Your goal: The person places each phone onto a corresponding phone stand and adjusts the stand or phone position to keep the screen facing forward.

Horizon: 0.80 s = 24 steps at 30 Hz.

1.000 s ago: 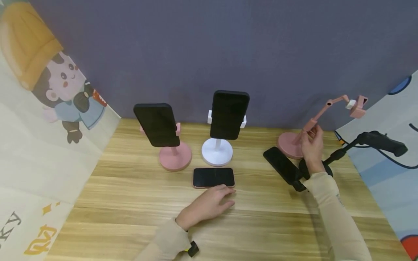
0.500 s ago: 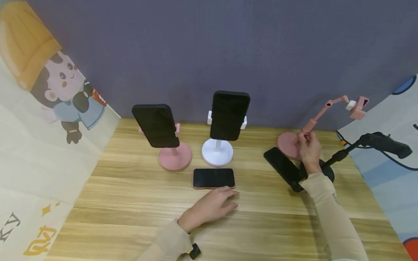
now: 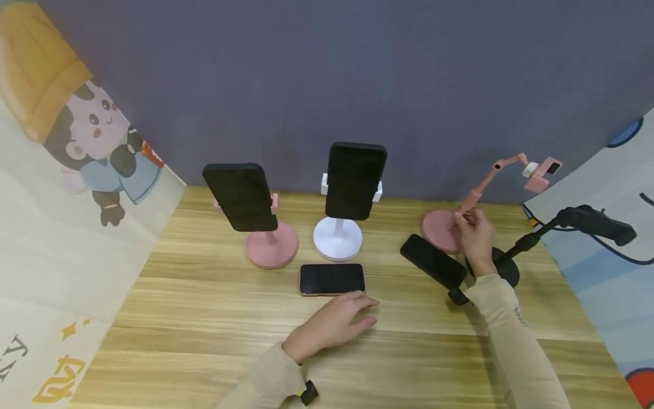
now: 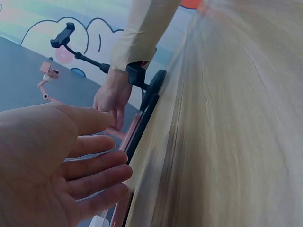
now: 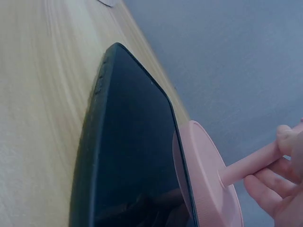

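Note:
My right hand (image 3: 475, 236) pinches the lower stem of a pink phone stand (image 3: 442, 232) at the right; its jointed arm leans up and right to an unoccupied clamp. In the right wrist view, thumb and fingers wrap the pink stem (image 5: 251, 163) just above the round base. A dark phone (image 3: 433, 262) lies flat in front of that base. My left hand (image 3: 334, 321), fingers relaxed and apart, rests at the near edge of another phone (image 3: 332, 279) lying on the table. The left wrist view shows the left palm (image 4: 57, 165) with nothing in it.
A pink stand (image 3: 272, 247) and a white stand (image 3: 337, 238) each hold up a dark phone at the back. A black stand (image 3: 506, 267) with a jointed arm stands right of my right hand. A grey-blue wall (image 3: 306, 74) rises behind the wooden table (image 3: 194, 329).
My right hand has shifted lower on the stem, and the pink stand has slid slightly left with it. The left hand has drifted a little right, along the phone's near edge.

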Available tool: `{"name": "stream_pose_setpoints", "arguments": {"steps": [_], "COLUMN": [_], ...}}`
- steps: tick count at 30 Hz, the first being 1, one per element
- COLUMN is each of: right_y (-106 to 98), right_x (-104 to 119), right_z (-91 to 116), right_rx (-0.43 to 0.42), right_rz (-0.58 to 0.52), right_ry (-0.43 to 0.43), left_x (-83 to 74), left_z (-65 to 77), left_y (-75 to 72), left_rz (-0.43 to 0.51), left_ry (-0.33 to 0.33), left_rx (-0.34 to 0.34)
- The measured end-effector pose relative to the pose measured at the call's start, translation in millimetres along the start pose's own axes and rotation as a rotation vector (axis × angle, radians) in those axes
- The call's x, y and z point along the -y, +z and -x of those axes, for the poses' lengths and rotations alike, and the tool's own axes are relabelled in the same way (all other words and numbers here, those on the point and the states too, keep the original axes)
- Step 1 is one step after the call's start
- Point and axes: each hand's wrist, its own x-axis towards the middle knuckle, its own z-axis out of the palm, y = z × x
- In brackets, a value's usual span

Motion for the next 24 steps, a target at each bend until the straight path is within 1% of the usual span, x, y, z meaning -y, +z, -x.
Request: {"name": "stream_pose_setpoints", "arguments": {"steps": [7, 10, 12, 14, 16, 17, 20, 22, 24], "right_y": [2, 2, 4, 5, 6, 8, 11, 12, 12], "right_x": [5, 9, 12, 15, 17, 17, 17, 17, 19], "right_z": [7, 11, 14, 17, 19, 20, 23, 26, 29], "right_rx": [0.006, 0.016, 0.031, 0.042, 0.048, 0.050, 0.048, 0.054, 0.057], "right_rz": [-0.027, -0.064, -0.104, -0.120, -0.129, -0.133, -0.116, -0.117, -0.105], "right_ry": [-0.032, -0.038, -0.034, -0.031, -0.031, -0.032, -0.045, -0.054, -0.055], "left_x": [-5.8, -7.3, -7.7, -7.8, -7.7, -8.2, -10.6, -13.8, -17.6], "left_z": [-6.6, -10.9, -14.1, -18.4, -23.6, -25.7, -33.3, -38.4, -43.5], "left_y": [-0.1, 0.7, 1.6, 3.7, 6.6, 7.5, 10.5, 11.9, 14.3], "left_rz": [-0.001, -0.016, -0.045, -0.086, -0.143, -0.176, -0.243, -0.285, -0.310], "left_ry": [0.035, 0.050, 0.061, 0.076, 0.097, 0.103, 0.115, 0.112, 0.104], "left_rx": [-0.028, -0.058, -0.091, -0.129, -0.164, -0.170, -0.162, -0.124, -0.071]}}
